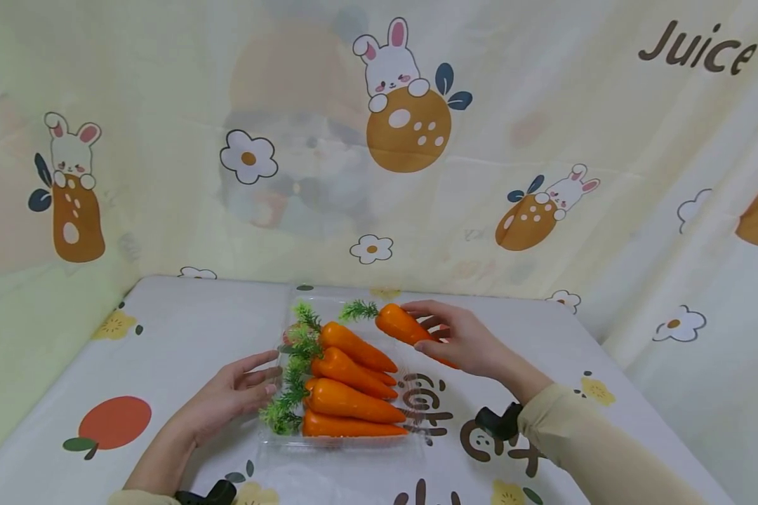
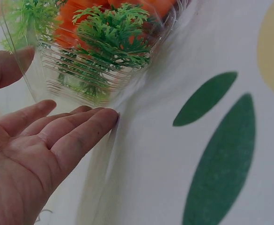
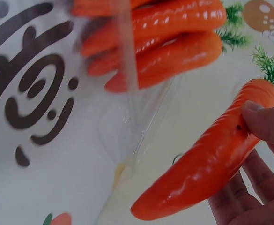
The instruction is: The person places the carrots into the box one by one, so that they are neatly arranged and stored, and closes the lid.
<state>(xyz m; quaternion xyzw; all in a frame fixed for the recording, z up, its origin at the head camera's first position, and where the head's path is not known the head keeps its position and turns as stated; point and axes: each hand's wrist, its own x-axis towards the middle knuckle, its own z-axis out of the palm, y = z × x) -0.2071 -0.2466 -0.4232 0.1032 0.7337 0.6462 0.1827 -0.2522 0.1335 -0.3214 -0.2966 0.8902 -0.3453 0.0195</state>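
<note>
My right hand point(image 1: 464, 340) holds an orange toy carrot point(image 1: 398, 322) with a frilly green top, above the far right part of a clear plastic box point(image 1: 341, 443). Its thumb presses one side of the carrot, as the right wrist view shows, and the tip point(image 3: 148, 208) points away from the palm. Several more carrots point(image 1: 354, 398) lie side by side in the box, tops to the left and tips to the right. At the box's left side is my left hand point(image 1: 230, 389), its fingers point(image 2: 85, 133) extended at the ribbed plastic wall point(image 2: 80, 77), and its thumb stands apart.
A white cloth with printed fruit point(image 1: 115, 422), leaves and dark lettering point(image 1: 426, 400) covers the table. Behind it hangs a cream curtain point(image 1: 164, 210) with rabbit and flower prints. A black strap device point(image 1: 500, 422) sits at the right wrist.
</note>
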